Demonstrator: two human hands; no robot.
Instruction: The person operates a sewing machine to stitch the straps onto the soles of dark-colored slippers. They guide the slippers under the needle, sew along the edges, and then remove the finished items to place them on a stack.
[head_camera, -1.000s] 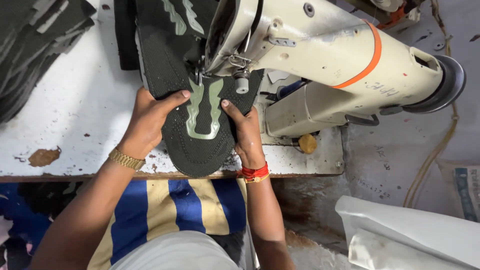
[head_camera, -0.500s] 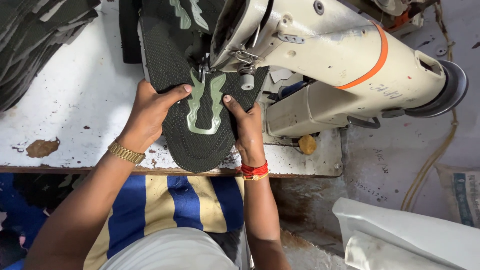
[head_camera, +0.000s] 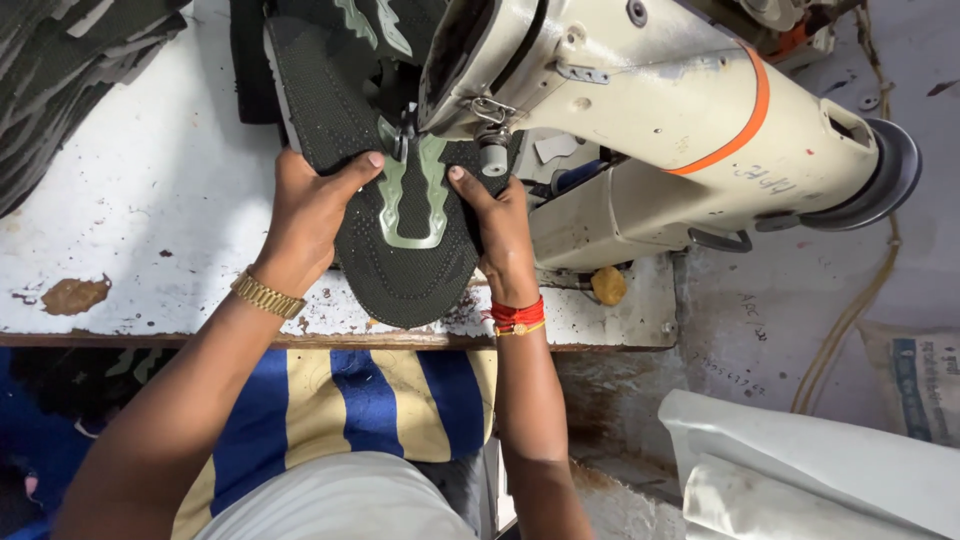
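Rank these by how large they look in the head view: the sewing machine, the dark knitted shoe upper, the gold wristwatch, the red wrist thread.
1. sewing machine
2. dark knitted shoe upper
3. and 4. gold wristwatch and red wrist thread: look alike, unranked.

A stitching workshop: industrial sewing machine (head_camera: 640, 130), worn white worktable (head_camera: 140, 210), stacked fabric pieces (head_camera: 60, 80).
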